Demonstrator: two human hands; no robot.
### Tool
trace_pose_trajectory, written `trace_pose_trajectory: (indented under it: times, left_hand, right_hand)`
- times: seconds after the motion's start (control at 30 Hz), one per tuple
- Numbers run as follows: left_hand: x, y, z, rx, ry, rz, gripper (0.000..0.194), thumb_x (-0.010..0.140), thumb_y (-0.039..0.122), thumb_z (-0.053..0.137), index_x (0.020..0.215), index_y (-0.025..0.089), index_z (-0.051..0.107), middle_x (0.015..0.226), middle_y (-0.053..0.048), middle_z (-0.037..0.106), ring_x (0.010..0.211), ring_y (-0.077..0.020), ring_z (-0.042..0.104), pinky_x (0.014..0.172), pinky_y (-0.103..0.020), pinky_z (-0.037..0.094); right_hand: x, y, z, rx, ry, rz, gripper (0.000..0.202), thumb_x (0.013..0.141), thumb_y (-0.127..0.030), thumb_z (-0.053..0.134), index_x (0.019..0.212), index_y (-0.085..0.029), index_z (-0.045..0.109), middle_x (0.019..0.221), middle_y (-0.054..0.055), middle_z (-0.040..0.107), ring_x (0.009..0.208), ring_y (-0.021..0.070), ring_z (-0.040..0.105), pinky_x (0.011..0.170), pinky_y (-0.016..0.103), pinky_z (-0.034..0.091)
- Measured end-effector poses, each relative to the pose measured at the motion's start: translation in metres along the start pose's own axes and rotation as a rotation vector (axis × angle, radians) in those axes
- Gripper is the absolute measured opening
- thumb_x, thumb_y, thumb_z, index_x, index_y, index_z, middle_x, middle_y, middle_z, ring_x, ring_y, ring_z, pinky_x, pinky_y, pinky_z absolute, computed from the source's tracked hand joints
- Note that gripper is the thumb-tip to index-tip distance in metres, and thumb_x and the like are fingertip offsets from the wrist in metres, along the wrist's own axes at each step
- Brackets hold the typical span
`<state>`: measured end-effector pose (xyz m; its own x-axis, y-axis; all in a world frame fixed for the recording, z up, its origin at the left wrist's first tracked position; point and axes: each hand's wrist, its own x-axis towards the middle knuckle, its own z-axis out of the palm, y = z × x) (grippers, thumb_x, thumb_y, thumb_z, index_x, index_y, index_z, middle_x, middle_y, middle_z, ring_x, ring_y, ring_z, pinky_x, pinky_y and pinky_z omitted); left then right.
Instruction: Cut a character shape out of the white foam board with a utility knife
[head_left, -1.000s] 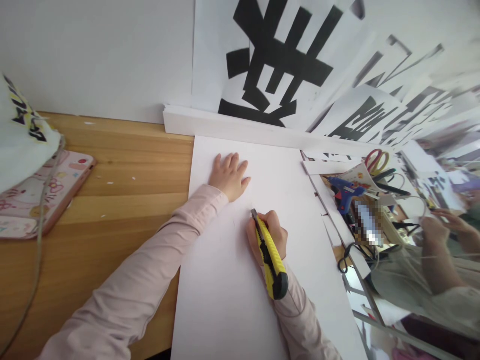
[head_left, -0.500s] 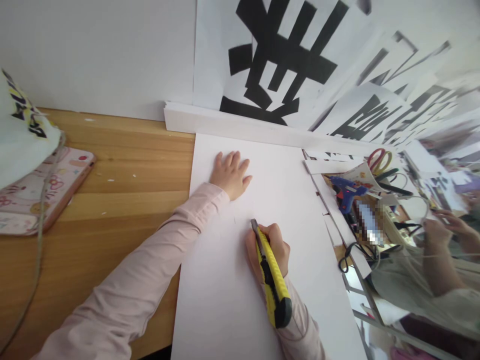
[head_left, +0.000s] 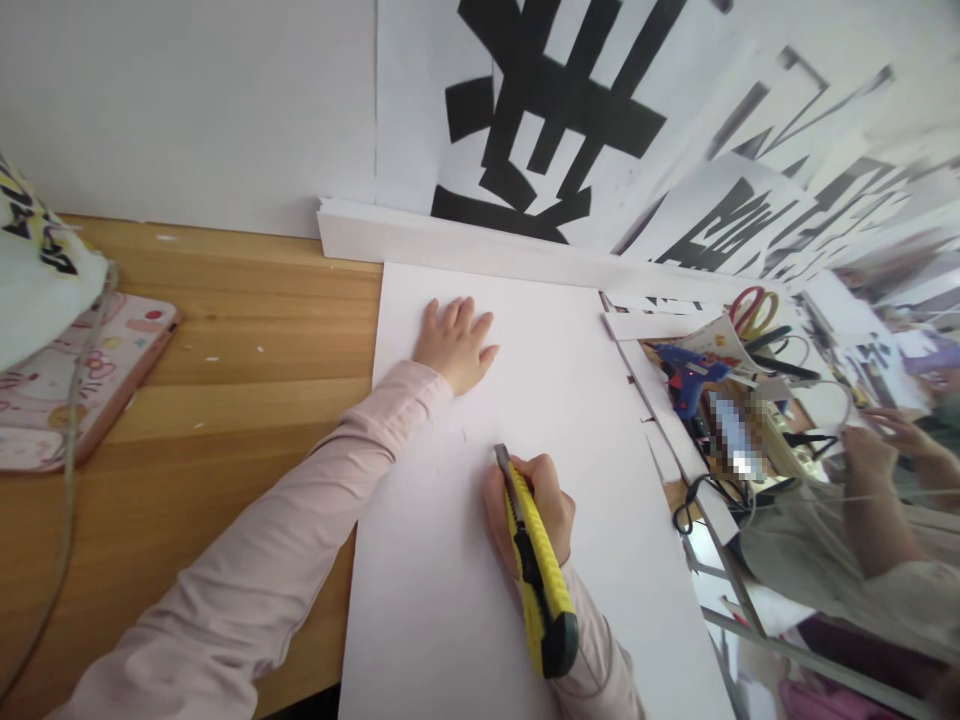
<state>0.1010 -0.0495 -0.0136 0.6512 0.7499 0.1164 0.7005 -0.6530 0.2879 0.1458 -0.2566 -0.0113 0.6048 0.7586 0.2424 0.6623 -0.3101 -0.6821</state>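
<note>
A large white sheet (head_left: 427, 600) lies on the wooden table. My left hand (head_left: 456, 348) rests flat on its upper left part, palm down with fingers spread. In my right hand (head_left: 551, 495) is a yellow and black utility knife (head_left: 536, 560), gripped like a pen. Its blade end points away from me and is at the sheet, a little below and right of my left hand. Whether the tip touches the surface I cannot tell. Faint short marks show on the sheet between the two hands.
A pink patterned phone case (head_left: 90, 370) with a cable across it lies left. Right of the sheet are a blue glue gun (head_left: 690, 375), scissors (head_left: 754, 312) in a holder and a power strip (head_left: 784, 440). Another person's hands (head_left: 877, 450) are farther right. Black-lettered sheets (head_left: 570, 95) line the back.
The knife and my right hand have come slightly toward me along the sheet. My left hand stays in place on it. The whole view has shifted a little.
</note>
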Motion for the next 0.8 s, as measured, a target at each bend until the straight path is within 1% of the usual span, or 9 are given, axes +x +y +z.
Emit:
trace_pose_trajectory:
  times: [0.1, 0.17, 0.23, 0.3, 0.4, 0.53, 0.63, 0.8]
  left_hand:
    - [0.000, -0.001, 0.002, 0.001, 0.009, 0.003, 0.055, 0.101, 0.043, 0.037, 0.149, 0.017, 0.044, 0.161, -0.020, 0.032, 0.149, -0.0326, 0.030, 0.122, -0.059, 0.017]
    - [0.001, -0.001, 0.003, 0.000, 0.012, 0.001, 0.055, 0.101, 0.043, 0.037, 0.149, 0.017, 0.044, 0.161, -0.020, 0.032, 0.149, -0.0327, 0.029, 0.122, -0.059, 0.017]
    - [0.002, -0.002, 0.003, -0.001, 0.011, -0.003, 0.056, 0.101, 0.043, 0.037, 0.150, 0.017, 0.044, 0.161, -0.020, 0.032, 0.149, -0.0325, 0.029, 0.122, -0.059, 0.016]
    - [0.002, -0.002, 0.004, -0.002, 0.007, -0.006, 0.056, 0.101, 0.043, 0.037, 0.150, 0.017, 0.043, 0.161, -0.019, 0.032, 0.149, -0.0323, 0.029, 0.123, -0.059, 0.016]
    - [0.002, -0.001, 0.004, 0.005, 0.017, -0.004, 0.056, 0.101, 0.044, 0.037, 0.150, 0.017, 0.044, 0.161, -0.019, 0.033, 0.149, -0.0324, 0.030, 0.122, -0.059, 0.017]
    - [0.003, -0.001, 0.005, 0.021, 0.040, -0.001, 0.056, 0.101, 0.044, 0.037, 0.149, 0.017, 0.046, 0.160, -0.019, 0.035, 0.148, -0.0323, 0.032, 0.122, -0.059, 0.019]
    - [0.003, -0.001, 0.006, 0.019, 0.044, -0.003, 0.055, 0.101, 0.044, 0.037, 0.148, 0.017, 0.047, 0.160, -0.019, 0.035, 0.148, -0.0322, 0.033, 0.122, -0.059, 0.019]
    - [0.004, -0.001, 0.006, 0.012, 0.045, 0.002, 0.055, 0.101, 0.043, 0.038, 0.148, 0.016, 0.046, 0.159, -0.020, 0.035, 0.148, -0.0327, 0.032, 0.122, -0.059, 0.018]
  right_hand:
    - [-0.001, -0.004, 0.000, 0.035, 0.030, 0.043, 0.021, 0.085, -0.039, 0.063, 0.079, -0.023, 0.052, 0.056, -0.007, 0.050, 0.045, 0.0093, 0.038, 0.047, 0.022, 0.036]
    - [0.002, -0.004, 0.001, 0.090, 0.080, 0.083, 0.021, 0.086, -0.040, 0.064, 0.080, -0.023, 0.053, 0.056, -0.007, 0.053, 0.044, 0.0094, 0.042, 0.047, 0.022, 0.038]
    - [0.009, 0.000, 0.002, 0.165, 0.154, 0.110, 0.022, 0.085, -0.041, 0.066, 0.082, -0.023, 0.053, 0.056, -0.006, 0.056, 0.044, 0.0104, 0.047, 0.047, 0.023, 0.040]
    - [0.021, 0.006, 0.004, 0.226, 0.197, 0.111, 0.023, 0.083, -0.040, 0.068, 0.084, -0.022, 0.054, 0.058, -0.005, 0.060, 0.047, 0.0121, 0.053, 0.048, 0.024, 0.043]
    - [0.040, 0.014, 0.007, 0.265, 0.151, 0.073, 0.024, 0.079, -0.039, 0.071, 0.086, -0.022, 0.055, 0.065, -0.003, 0.064, 0.053, 0.0137, 0.058, 0.052, 0.025, 0.046]
    - [0.058, 0.014, 0.009, 0.258, 0.039, 0.042, 0.025, 0.078, -0.038, 0.072, 0.088, -0.023, 0.055, 0.070, -0.004, 0.064, 0.055, 0.0128, 0.055, 0.054, 0.025, 0.044]
    - [0.063, 0.010, 0.010, 0.231, -0.022, 0.048, 0.023, 0.078, -0.038, 0.069, 0.090, -0.023, 0.056, 0.067, -0.005, 0.062, 0.054, 0.0127, 0.054, 0.054, 0.024, 0.043]
    - [0.063, 0.006, 0.010, 0.167, -0.014, 0.082, 0.022, 0.077, -0.040, 0.066, 0.087, -0.023, 0.055, 0.059, -0.007, 0.056, 0.050, 0.0122, 0.050, 0.052, 0.024, 0.041]
